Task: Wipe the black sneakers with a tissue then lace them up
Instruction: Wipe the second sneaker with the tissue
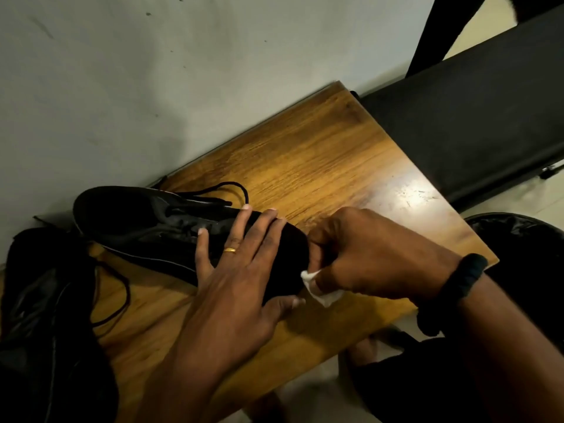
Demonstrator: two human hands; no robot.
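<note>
A black sneaker (146, 221) lies on the wooden table (320, 154), toe pointing right, its loose black laces (225, 190) trailing toward the wall. My left hand (241, 270) lies over the toe part with fingers spread and straight, thumb under the sole edge. My right hand (366, 254) grips a crumpled white tissue (320, 290) and holds it against the toe tip. A second black sneaker (45, 315) sits at the table's left edge, partly out of frame, a lace (119, 297) curling from it.
A grey wall runs along the table's far side. A black bench or table (473, 117) stands to the right. A round black bin with a liner (525, 236) sits at the right, below the table corner. My knees show under the table's near edge.
</note>
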